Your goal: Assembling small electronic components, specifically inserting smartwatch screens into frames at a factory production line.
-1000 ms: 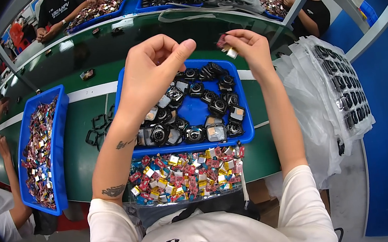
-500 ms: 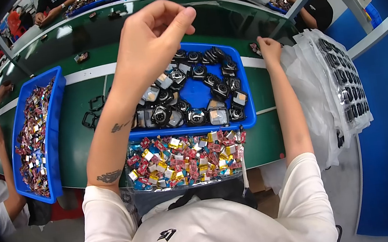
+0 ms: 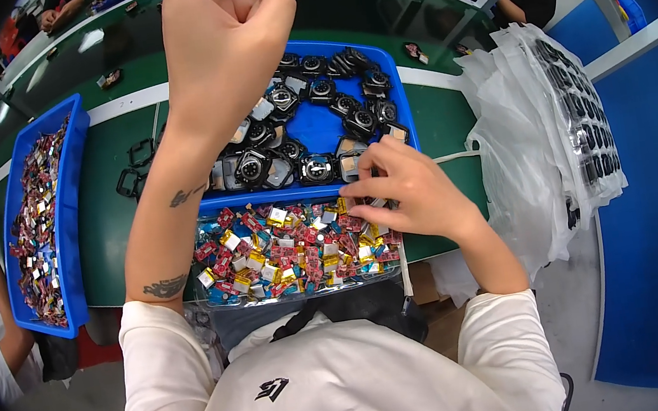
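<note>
My left hand (image 3: 231, 19) is raised over the green belt, beyond the blue tray (image 3: 414, 111). Its fingers are curled in, and their blurred tips reach the upper picture edge, so anything they hold is hidden. Lower down, my right hand (image 3: 406, 191) is at the right end of a clear tray (image 3: 291, 295) of small red circuit boards (image 3: 289, 248) with silver and yellow parts. Its thumb and index tips are slightly apart just over the boards, with no piece plainly held. The blue tray behind holds black watch cases (image 3: 316, 169), some with grey or clear parts.
Another blue tray (image 3: 68, 240) of small boards stands at the left. Black frames (image 3: 129, 182) lie beside the middle tray. At the right are stacked plastic trays of black parts (image 3: 583, 114) in white wrapping (image 3: 498, 100). Loose boards (image 3: 415, 51) lie on the belt. Co-workers sit around.
My right hand has come back from the belt at the far right to the clear tray. A small board lies where it was. My left hand has moved up and slightly left in the picture.
</note>
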The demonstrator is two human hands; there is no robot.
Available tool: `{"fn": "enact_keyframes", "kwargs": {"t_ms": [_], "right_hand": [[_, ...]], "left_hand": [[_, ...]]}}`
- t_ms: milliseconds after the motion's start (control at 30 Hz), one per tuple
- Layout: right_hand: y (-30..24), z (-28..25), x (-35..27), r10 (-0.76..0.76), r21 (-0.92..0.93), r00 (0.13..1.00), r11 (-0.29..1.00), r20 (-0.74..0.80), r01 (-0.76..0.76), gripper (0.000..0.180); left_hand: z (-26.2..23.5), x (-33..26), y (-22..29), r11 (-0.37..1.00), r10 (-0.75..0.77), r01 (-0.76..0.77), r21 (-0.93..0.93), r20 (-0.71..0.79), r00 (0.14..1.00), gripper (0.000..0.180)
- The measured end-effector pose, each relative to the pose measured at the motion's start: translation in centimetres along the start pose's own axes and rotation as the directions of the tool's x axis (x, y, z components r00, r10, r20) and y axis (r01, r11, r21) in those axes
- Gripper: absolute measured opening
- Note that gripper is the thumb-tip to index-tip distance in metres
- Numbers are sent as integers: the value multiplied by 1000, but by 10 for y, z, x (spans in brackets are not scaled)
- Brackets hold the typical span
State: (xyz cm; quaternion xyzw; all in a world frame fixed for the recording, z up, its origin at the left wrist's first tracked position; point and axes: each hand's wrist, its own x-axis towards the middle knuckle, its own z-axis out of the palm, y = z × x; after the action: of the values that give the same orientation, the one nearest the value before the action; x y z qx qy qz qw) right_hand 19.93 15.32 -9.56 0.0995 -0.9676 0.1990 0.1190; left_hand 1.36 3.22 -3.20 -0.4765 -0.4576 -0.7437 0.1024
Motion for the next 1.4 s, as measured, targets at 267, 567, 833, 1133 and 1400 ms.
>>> {"fn": "enact_keyframes", "kwargs": {"t_ms": [267, 567, 833, 1133, 1400], "right_hand": [[8, 4, 2, -44, 393, 995, 917, -84, 74, 12], [9, -28, 34, 308, 904, 938, 428, -158, 12, 15], [-3, -62, 92, 370, 862, 795, 362, -481, 354, 15], [0, -54, 96, 248, 849, 848, 391, -469, 355, 18], [18, -65, 90, 264, 871, 885, 420, -384, 253, 16]], "left_hand": [[-4, 3, 22, 881, -34, 92, -465, 133, 991, 21], [-13, 6, 22, 990, 19, 13, -141, 223, 975, 20], [-9, 5, 22, 965, -76, 50, 258, 94, 993, 22], [-5, 8, 23, 926, -335, 359, -121, 180, 925, 23], [6, 1, 18, 967, -252, 254, 23, 238, 938, 23]]}}
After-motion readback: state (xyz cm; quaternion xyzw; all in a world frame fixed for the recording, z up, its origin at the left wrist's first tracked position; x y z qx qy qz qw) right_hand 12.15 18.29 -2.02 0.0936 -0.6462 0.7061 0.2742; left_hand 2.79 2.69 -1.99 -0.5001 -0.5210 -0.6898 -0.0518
